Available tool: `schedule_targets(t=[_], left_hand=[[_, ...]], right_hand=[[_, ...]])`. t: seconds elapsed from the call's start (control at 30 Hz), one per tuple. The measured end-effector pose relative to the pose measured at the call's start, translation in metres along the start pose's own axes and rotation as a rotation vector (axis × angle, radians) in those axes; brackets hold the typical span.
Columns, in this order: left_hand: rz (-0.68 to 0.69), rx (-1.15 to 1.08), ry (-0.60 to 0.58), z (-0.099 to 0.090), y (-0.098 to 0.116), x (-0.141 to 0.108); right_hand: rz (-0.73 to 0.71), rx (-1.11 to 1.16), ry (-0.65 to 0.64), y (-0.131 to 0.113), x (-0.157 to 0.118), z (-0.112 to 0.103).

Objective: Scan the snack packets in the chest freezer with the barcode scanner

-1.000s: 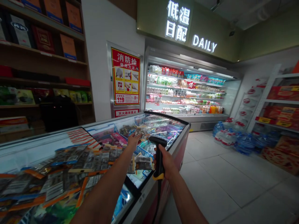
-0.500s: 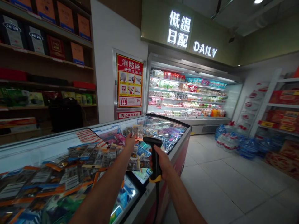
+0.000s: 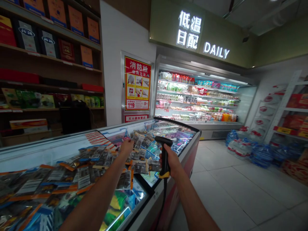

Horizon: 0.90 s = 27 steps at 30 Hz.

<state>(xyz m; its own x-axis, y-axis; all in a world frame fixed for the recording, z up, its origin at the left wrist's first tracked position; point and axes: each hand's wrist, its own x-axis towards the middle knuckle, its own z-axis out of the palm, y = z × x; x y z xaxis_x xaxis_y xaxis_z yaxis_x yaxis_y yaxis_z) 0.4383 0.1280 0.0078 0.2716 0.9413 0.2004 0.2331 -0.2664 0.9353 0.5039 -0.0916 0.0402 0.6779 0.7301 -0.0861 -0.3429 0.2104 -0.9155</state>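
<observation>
My right hand (image 3: pixel 171 159) grips a black handheld barcode scanner (image 3: pixel 165 157) with a yellow base; its cord hangs down and its head points left, towards the packets. Over the freezer, my left hand (image 3: pixel 127 147) has its fingers closed at the edge of a clear food packet (image 3: pixel 138 140) with a greyish label. The fingertips are small and partly hidden, but they appear to pinch it. Many similar packets (image 3: pixel 84 176) with orange and blue edges lie heaped on the freezer's glass top to the left. More packets (image 3: pixel 141 166) lie between my hands.
The chest freezer (image 3: pixel 190 147) runs along in front of me, with blue wire baskets under its glass. Shelves of boxes (image 3: pixel 56 48) stand at the left. A lit refrigerated display (image 3: pixel 197 99) is at the back. Bottled water (image 3: pixel 261 155) stands on the tiled floor at the right.
My left hand has moved left, away from the scanner, and the packet at its fingertips has shifted left too. The scanner stays in my right hand. My view has turned slightly left.
</observation>
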Motion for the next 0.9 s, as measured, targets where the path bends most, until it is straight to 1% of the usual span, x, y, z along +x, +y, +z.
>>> schedule_targets(t=[0.07, 0.2, 0.27, 0.3, 0.37, 0.47, 0.57, 0.67, 0.73, 0.8, 0.9], left_hand=[[0.024, 0.187, -0.026, -0.014, -0.003, -0.002], [0.094, 0.643, -0.211, -0.032, 0.000, -0.011], [0.119, 0.811, -0.276, -0.036, 0.006, -0.015], [0.135, 0.877, -0.288, -0.035, 0.009, -0.015], [0.183, 0.960, -0.276, -0.030, 0.017, -0.013], [0.231, 0.936, -0.260, -0.009, 0.027, 0.001], [0.204, 0.773, -0.298, 0.026, 0.027, 0.025], [0.169, 0.661, -0.282, 0.062, 0.015, 0.052], [0.150, 0.635, -0.274, 0.081, 0.003, 0.067], [0.125, 0.610, -0.281, 0.095, -0.008, 0.080], [0.099, 0.538, -0.270, 0.105, -0.018, 0.095]], right_hand=[[-0.003, 0.010, 0.017, -0.002, 0.004, -0.002], [0.006, 0.037, 0.064, -0.004, 0.010, -0.006], [0.004, 0.038, 0.074, -0.004, 0.013, -0.008], [0.001, 0.038, 0.076, -0.004, 0.015, -0.010], [-0.012, 0.040, 0.082, -0.002, 0.020, -0.014], [-0.023, 0.050, 0.080, -0.001, 0.029, -0.021], [-0.022, 0.062, 0.077, -0.001, 0.038, -0.028], [-0.018, 0.057, 0.081, -0.001, 0.047, -0.034], [-0.011, 0.037, 0.085, 0.000, 0.053, -0.038], [-0.004, 0.022, 0.088, 0.002, 0.058, -0.042], [0.007, 0.020, 0.087, 0.005, 0.063, -0.046]])
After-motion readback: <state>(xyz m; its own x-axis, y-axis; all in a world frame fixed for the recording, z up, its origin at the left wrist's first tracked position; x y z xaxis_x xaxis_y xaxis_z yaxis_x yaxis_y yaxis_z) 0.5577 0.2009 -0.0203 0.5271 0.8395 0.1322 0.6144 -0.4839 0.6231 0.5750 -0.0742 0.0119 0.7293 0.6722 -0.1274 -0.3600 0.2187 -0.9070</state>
